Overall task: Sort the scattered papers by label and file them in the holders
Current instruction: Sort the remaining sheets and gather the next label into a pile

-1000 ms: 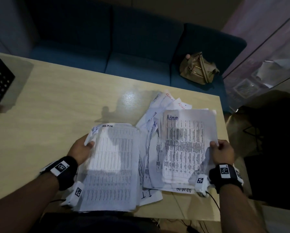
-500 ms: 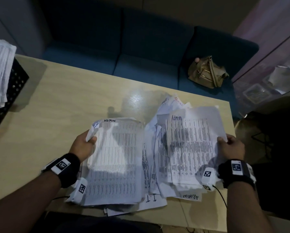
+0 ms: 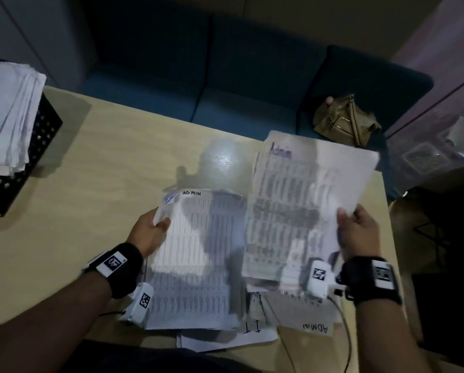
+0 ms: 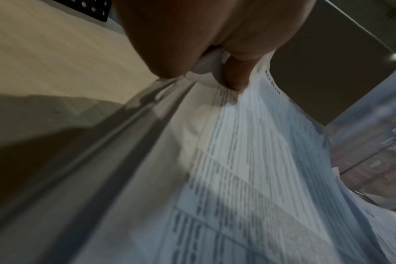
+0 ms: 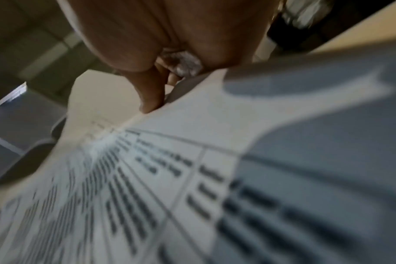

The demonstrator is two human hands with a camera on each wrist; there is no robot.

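My left hand pinches the left edge of a stack of printed sheets headed "ADMIN", thumb on top. My right hand pinches the right edge of a sheet marked "Admin" and holds it lifted and tilted above the pile; its thumb lies on the paper's edge. Under both, loose papers lie on the table, one labelled "I T" and one "ADMIN" upside down. A black perforated holder stuffed with white papers stands at the table's far left.
The wooden table has bare surface between the holder and the pile. A blue sofa runs behind it with a tan handbag on the seat. The table's right edge drops to a dark floor area.
My right hand has raised the "Admin" sheet off the scattered pile and brought it toward the stack in my left hand. The view has shifted, showing more of the holder.
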